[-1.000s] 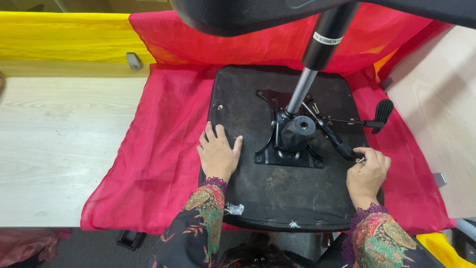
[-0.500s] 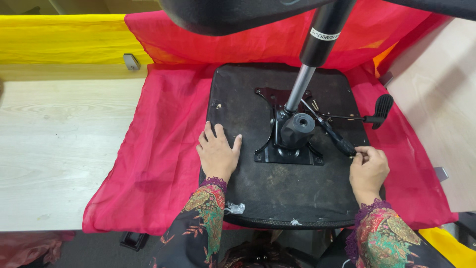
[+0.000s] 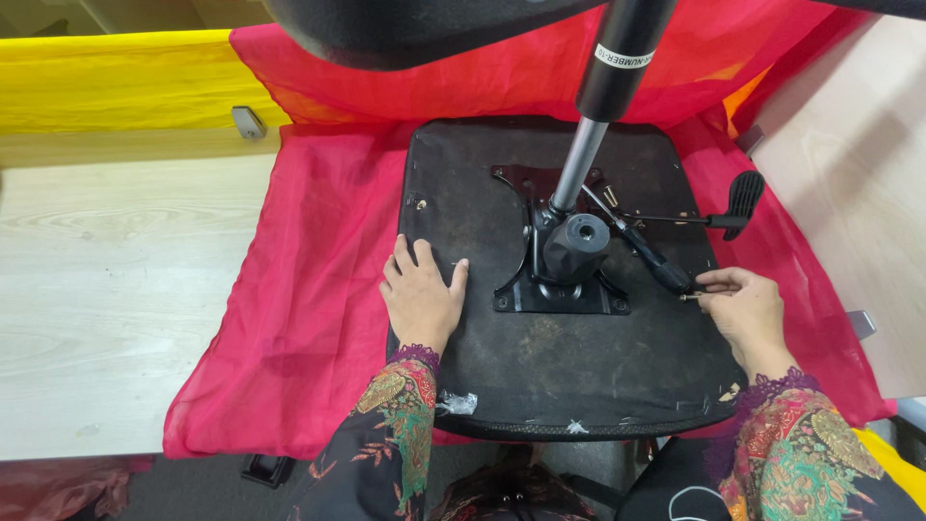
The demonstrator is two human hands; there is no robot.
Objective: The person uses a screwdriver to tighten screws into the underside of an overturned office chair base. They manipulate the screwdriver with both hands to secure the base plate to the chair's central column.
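- The right hand (image 3: 748,311) pinches a small screw (image 3: 687,297) between its fingers, just right of the black mounting plate (image 3: 559,289); it could slip and roll off the seat base (image 3: 579,376).
- The left hand (image 3: 420,294) lies flat, fingers spread, left of the plate.
- A white label band (image 3: 623,56) rings the gas cylinder (image 3: 617,58) above the plate.

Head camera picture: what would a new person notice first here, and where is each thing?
First comes the black upturned chair seat in the middle, lying on a bright red cloth over a pale wooden table, with a metal column rising from its black mounting plate. The left hand rests flat on the seat; the right hand pinches a small screw beside a screwdriver.
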